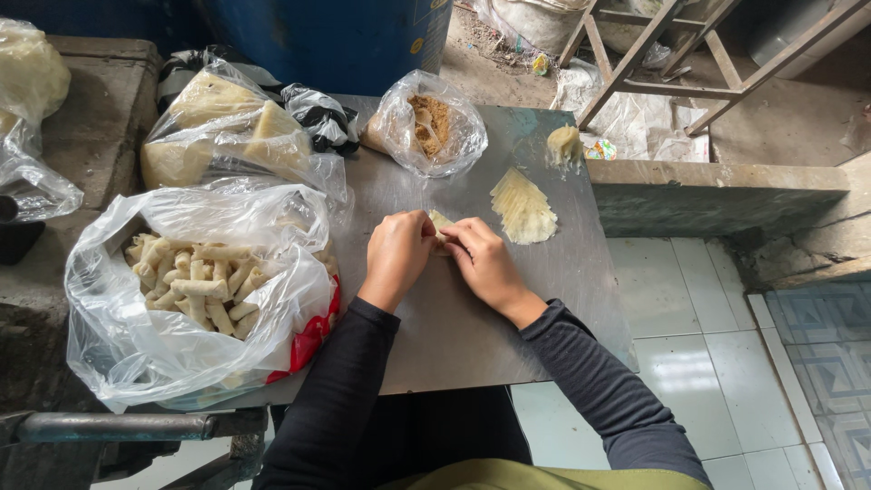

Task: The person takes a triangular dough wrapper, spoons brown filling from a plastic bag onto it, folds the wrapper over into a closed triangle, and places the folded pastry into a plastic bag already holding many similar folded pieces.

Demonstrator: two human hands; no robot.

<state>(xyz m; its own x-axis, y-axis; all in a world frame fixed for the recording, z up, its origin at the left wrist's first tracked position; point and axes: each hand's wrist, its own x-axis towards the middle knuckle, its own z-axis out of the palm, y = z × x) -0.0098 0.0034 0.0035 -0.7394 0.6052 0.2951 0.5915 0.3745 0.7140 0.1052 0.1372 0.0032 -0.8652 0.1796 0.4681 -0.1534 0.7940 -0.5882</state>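
Pale dough wrapper [441,224] sits mid-table between my two hands, on the grey metal sheet [454,336]. Looks like I'm mid-roll on one piece: my left hand [396,254] and right hand [484,263] both curl over it, fingertips pressed in on the wrapper from each side, not spread. Only a small corner of it shows btwn my thumbs; the rest is hidden, so can't tell how far it's rolled. Next move, I'd judge, calls for even pressure w/ both hands so the wrap stays tight and doesn't tear.

Stack of flat wrappers [523,207] lies just right of my hands, apart from them. Small lump of dough [564,143] sits further back near the table edge. Clear bag w/ brown filling [431,124] is behind my hands. Big clear bag of finished rolls [195,286] at left, open at top. Another bag of pale sheets [227,127] behind that.
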